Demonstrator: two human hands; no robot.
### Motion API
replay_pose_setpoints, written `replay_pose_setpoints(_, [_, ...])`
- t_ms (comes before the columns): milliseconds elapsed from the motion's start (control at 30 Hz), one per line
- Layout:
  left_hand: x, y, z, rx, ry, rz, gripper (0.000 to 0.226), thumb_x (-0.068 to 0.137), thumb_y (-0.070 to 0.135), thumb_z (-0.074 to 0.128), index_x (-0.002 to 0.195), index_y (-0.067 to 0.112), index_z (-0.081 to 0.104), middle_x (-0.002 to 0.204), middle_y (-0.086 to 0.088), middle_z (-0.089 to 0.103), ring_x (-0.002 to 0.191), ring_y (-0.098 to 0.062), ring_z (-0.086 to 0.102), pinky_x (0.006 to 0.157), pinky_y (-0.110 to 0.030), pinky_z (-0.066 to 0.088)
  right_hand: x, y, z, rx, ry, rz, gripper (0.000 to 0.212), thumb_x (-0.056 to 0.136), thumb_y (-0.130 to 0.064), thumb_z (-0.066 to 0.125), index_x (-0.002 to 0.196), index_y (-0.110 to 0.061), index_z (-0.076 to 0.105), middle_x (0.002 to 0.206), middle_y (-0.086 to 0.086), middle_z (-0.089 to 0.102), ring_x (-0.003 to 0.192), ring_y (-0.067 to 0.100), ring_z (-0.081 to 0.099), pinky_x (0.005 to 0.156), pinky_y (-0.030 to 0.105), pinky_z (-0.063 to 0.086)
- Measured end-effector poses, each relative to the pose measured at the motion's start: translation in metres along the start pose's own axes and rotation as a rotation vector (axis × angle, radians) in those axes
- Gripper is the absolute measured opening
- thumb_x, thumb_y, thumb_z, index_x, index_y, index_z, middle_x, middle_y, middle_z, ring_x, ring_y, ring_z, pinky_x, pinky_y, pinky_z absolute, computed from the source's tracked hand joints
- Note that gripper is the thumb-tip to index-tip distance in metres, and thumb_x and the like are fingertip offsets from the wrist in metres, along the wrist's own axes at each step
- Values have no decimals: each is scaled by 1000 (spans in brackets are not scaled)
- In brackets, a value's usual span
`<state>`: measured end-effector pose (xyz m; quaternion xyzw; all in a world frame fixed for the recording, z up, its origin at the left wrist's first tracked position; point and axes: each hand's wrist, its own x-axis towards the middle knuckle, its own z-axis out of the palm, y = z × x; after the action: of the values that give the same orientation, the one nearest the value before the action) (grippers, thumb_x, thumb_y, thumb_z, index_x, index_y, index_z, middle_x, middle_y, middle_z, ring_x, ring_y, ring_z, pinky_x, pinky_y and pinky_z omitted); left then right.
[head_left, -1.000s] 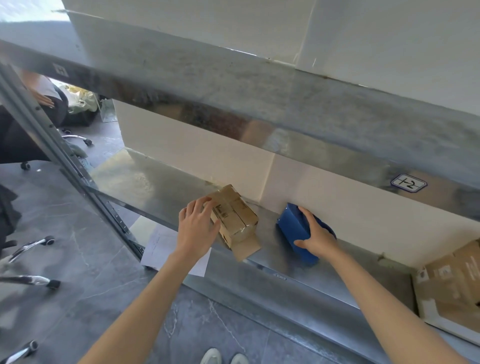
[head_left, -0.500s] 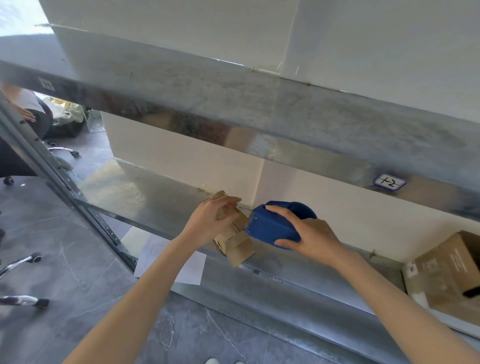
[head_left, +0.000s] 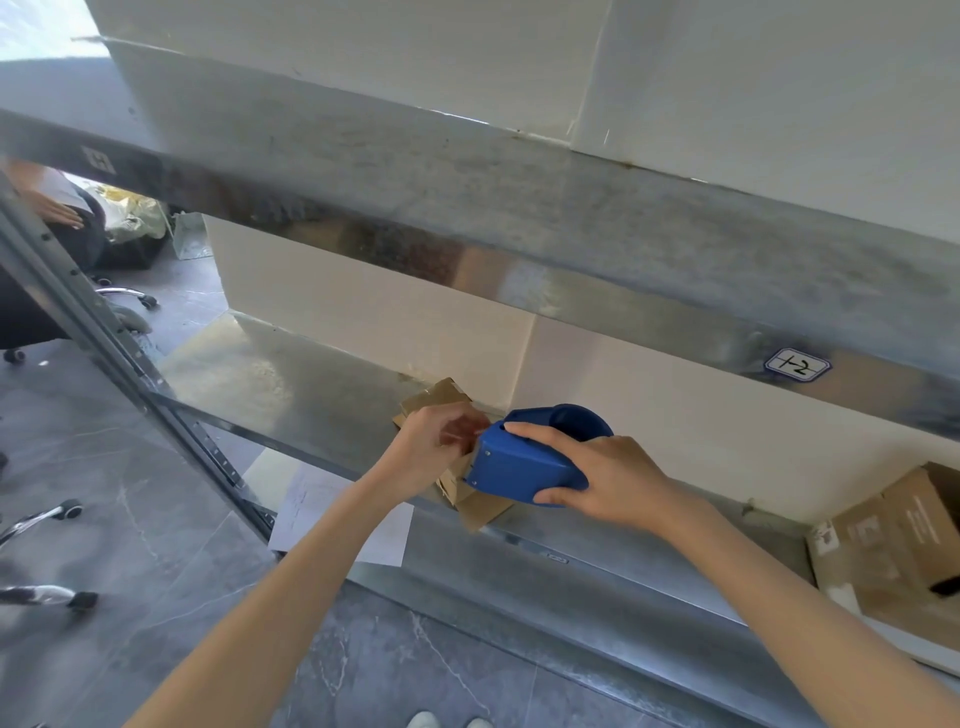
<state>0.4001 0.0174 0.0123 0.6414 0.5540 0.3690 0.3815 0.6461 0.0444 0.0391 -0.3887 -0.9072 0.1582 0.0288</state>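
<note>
Metal rack seen from above and in front. The upper shelf (head_left: 519, 208) runs across the whole view. The lower shelf (head_left: 291, 384) lies beneath it, against a pale wall (head_left: 395, 322). A slanted upright post (head_left: 104, 338) stands at the left, over a grey stone floor (head_left: 130, 519).

A large cardboard box (head_left: 893, 540) rests at the far right end of the lower shelf, well apart from the hands. A white sheet of paper (head_left: 311, 514) lies on the floor below the shelf's front edge.

The right hand (head_left: 608, 478) grips the blue tape dispenser (head_left: 519, 467): its fingers (head_left: 535, 434) are curled over the top and the thumb is tucked under the lower edge. The dispenser is held just above the lower shelf near the middle of the view, its front end against the small box.

The left hand (head_left: 431, 452) holds the small box (head_left: 441, 397), which sits on the lower shelf close to the wall, one flap overhanging the shelf's front edge. The fingers are bent over the box top, tips just beside the dispenser's front. Whether they also pinch tape cannot be told.

A small white label (head_left: 797, 365) marked by hand is stuck on the upper shelf's front edge at the right.
</note>
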Motion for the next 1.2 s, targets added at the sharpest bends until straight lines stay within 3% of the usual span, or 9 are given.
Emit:
replay_pose_setpoints(167, [-1,-1,1,-2,85,-40,54,75,-21,49,80,29,66,75,26,67,74,5,63,66,-9,46,4,-3,-3,-24,-33,-2,80,89,-63,54,134,-75,-10,92,-6,69,61,8,52,60,18,37])
replay_pose_setpoints(367, [-7,-7,4,0,127,-32,54,74,-19,51,72,34,63,72,22,66,68,1,61,62,-10,44,4,-3,-5,-33,-64,12,76,89,-66,50,139,-71,-8,81,-4,65,60,8,50,58,16,32])
replay_pose_setpoints(533, [-16,-22,2,-59,161,-93,21,83,-5,67,81,16,65,77,11,66,77,-20,63,74,-27,50,-5,5,-11,-36,-83,22,74,88,-67,50,139,-72,-3,88,-10,63,62,3,45,63,19,34])
replay_pose_setpoints(633, [-27,-29,6,-96,196,-118,24,84,-5,69,80,19,64,78,13,66,74,-14,64,69,-19,48,-10,6,-10,-38,-88,25,72,87,-67,52,138,-74,1,74,-14,56,59,3,45,62,18,35])
replay_pose_setpoints(800, [-42,-50,-4,-125,224,-184,25,87,-8,65,82,17,63,80,2,68,75,-12,65,69,-15,48,-24,23,-13,-88,-83,92,71,86,-66,54,137,-75,7,54,-14,40,54,4,42,61,18,34])
replay_pose_setpoints(1000, [-49,-60,13,-152,221,-195,27,85,6,75,101,25,64,84,-5,67,76,-12,63,70,-15,48,-23,31,-6,-117,-108,102,71,87,-64,52,140,-71,6,61,-15,41,57,3,40,61,19,31])
replay_pose_setpoints(1200, [-46,-66,24,-137,269,-144,35,85,2,73,108,28,70,77,-4,64,67,-8,57,64,-14,44,-19,35,-2,-148,-122,95,72,89,-64,50,140,-71,0,64,-19,41,59,1,38,58,14,26])
